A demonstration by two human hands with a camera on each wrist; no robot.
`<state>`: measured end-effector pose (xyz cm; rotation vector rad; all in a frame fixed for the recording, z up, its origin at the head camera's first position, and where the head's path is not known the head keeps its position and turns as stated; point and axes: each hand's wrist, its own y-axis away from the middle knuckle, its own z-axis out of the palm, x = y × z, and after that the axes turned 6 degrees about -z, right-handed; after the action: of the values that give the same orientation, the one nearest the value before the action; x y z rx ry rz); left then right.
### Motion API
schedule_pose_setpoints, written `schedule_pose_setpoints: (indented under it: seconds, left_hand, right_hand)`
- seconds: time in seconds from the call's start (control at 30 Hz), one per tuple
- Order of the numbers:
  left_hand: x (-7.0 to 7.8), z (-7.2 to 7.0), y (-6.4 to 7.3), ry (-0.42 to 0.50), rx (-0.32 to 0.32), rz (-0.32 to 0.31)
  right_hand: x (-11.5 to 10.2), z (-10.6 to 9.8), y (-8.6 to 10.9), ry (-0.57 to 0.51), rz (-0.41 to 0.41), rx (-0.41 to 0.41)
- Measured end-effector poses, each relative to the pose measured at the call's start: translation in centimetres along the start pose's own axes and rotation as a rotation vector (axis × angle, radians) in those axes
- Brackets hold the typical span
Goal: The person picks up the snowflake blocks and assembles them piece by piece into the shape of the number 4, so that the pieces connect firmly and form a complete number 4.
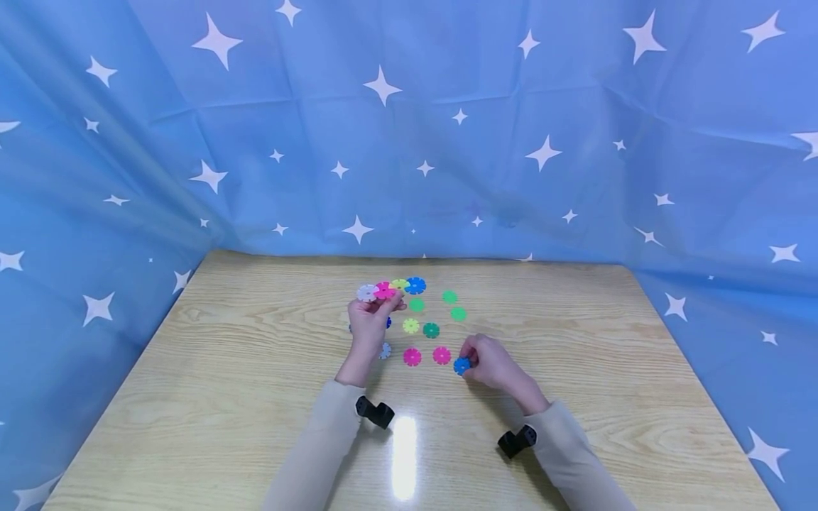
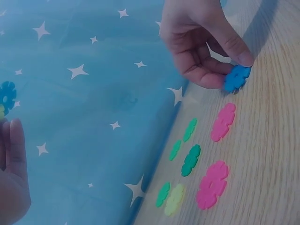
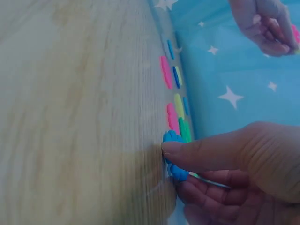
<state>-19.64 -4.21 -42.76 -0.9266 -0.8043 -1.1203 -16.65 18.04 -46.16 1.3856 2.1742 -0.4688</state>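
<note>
My left hand (image 1: 368, 332) holds a joined row of plastic snowflake discs (image 1: 383, 289) above the far part of the table. The row runs from pale lilac through pink and yellow to a blue disc (image 1: 416, 285) at its right end. In the left wrist view only that end shows, at the left edge. My right hand (image 1: 491, 363) pinches a single blue snowflake disc (image 2: 237, 78) between thumb and fingers, low over the wood at the near right of the loose discs. Fingers cover part of this disc in the head view.
Loose discs lie flat on the wooden table (image 1: 224, 397): two pink discs (image 1: 442, 355), a dark green disc (image 1: 431, 330), a yellow disc (image 1: 411, 326) and several light green discs (image 1: 458, 314). My left hand partly hides some blue ones. A starry blue curtain (image 1: 447, 199) hangs behind.
</note>
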Motion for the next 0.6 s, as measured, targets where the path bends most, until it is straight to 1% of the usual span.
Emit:
schedule_pose_setpoints:
  seconds: [0.2,0.3,0.37,0.43,0.53,0.6]
  left_hand:
    - [-0.1,0.0,0.1,-0.023,0.0,0.0]
    - [-0.1,-0.1,0.1,-0.02,0.005,-0.006]
    - [-0.1,-0.1,0.1,-0.018,0.004,-0.012]
    - [-0.2,-0.2,0.1,-0.015,0.001,-0.017]
    - [-0.2,-0.2,0.1,-0.012,-0.006,-0.016]
    - [-0.2,-0.2,0.2,-0.015,-0.01,-0.017]
  right_hand:
    - [0.4,0.3,0.3,-0.096,-0.01,0.032]
    - [0.8,0.5,0.6,-0.172,-0.063,0.073]
    - [1.1,0.6,0.7,-0.227,-0.107,0.124]
    - [0.1,0.1,0.9,-0.286,-0.118,0.181]
    - [-0.6,-0.6,0.6,-0.367,-0.091,0.275]
    - [-1.1,-1.1,0.3,-0.415,-0.058,0.328]
